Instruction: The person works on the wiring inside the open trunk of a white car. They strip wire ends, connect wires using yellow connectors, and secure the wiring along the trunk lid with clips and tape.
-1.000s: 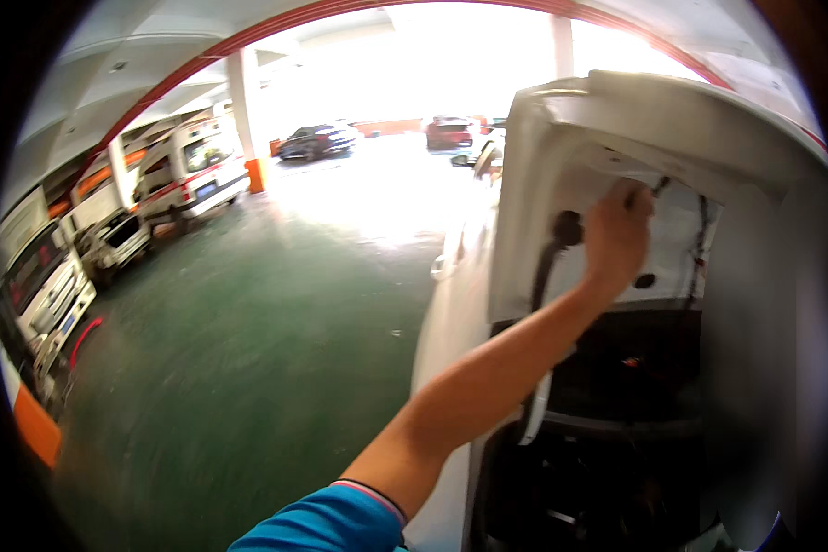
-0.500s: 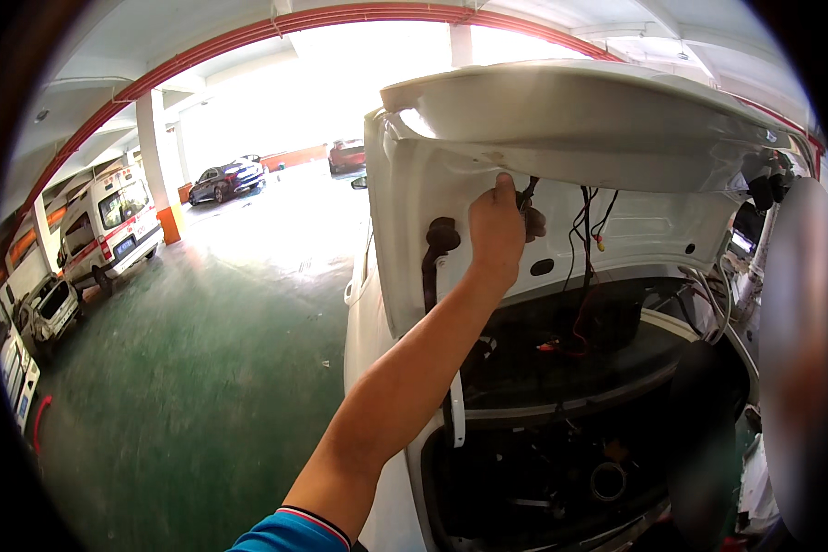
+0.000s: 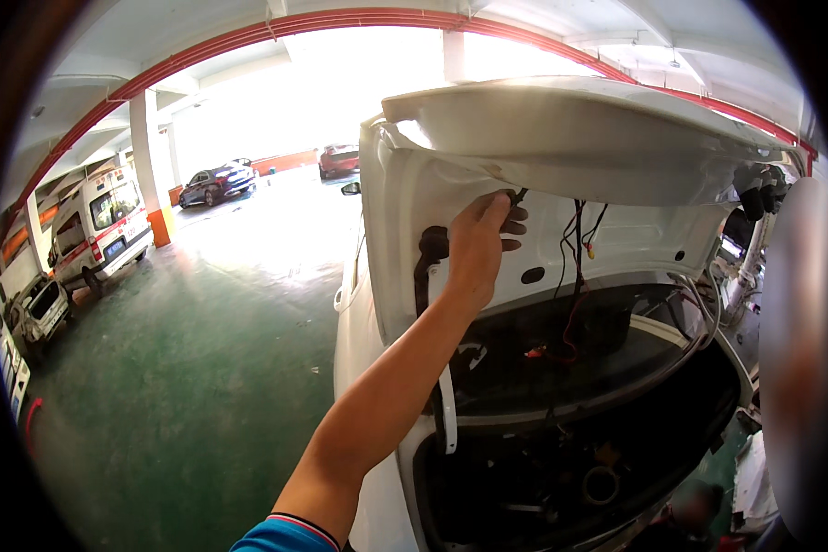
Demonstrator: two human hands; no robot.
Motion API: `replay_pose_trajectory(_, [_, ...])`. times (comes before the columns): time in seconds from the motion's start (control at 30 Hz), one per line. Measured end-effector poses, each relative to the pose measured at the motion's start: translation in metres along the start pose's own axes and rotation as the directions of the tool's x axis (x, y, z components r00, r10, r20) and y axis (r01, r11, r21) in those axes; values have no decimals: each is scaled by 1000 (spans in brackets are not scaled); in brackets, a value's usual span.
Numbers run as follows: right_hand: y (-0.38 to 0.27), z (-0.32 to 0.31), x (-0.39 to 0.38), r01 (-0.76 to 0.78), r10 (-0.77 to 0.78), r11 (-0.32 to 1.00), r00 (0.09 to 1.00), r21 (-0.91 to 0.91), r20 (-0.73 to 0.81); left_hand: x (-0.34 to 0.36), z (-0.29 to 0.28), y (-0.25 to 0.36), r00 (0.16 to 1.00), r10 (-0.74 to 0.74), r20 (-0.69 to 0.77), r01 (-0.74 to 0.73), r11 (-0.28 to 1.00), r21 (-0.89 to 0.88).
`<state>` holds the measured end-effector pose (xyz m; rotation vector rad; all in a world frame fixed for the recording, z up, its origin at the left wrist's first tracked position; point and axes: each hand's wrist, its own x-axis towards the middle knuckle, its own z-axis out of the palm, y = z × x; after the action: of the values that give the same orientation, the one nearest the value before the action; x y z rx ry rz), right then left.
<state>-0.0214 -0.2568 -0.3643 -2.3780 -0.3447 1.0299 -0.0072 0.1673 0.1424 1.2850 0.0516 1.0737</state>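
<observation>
My left hand [image 3: 480, 241] is raised to the inner face of a white car's open boot lid [image 3: 639, 221]. Thumb and forefinger pinch a short black cable [image 3: 519, 197] just under the lid's outer lip, while the other fingers stick out to the right. Whatever the cable joins is hidden by the hand and lip. Right of the hand, thin black and red wires [image 3: 578, 244] dangle from the lid, one with a yellow-tipped plug [image 3: 591, 250]. My right hand does not show.
Below the lid lies the dark open boot [image 3: 543, 469], with a lid hinge arm [image 3: 448, 409] at its left. A blurred upright shape [image 3: 800, 368] fills the right edge. Green floor [image 3: 184, 396] spreads left, toward a parked white van [image 3: 110, 225] and a dark car [image 3: 217, 184].
My left hand's fingers have loosened and spread from a tighter grip, with the hand still at the cable. The whole view has shifted slightly.
</observation>
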Motion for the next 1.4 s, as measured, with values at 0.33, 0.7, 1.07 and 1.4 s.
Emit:
replay_pose_trajectory(0.33, [-42,-35,-33,192,-194,979,980,67,30,-5,-2,-1,950,311,-11,-298,919,258])
replay_pose_trajectory(0.7, [-420,-224,-64,940,-815,268,339,213,-469,-2,-10,8,986,40,164,-63,989,133])
replay_pose_trajectory(1.07, [-562,-249,-68,929,-842,-37,170,368,-513,10,-33,29,945,-105,311,52,983,174])
replay_pose_trajectory(1.4, [-567,-254,-80,789,-867,28,325,614,-379,9,-35,30,947,-7,322,-104,939,327])
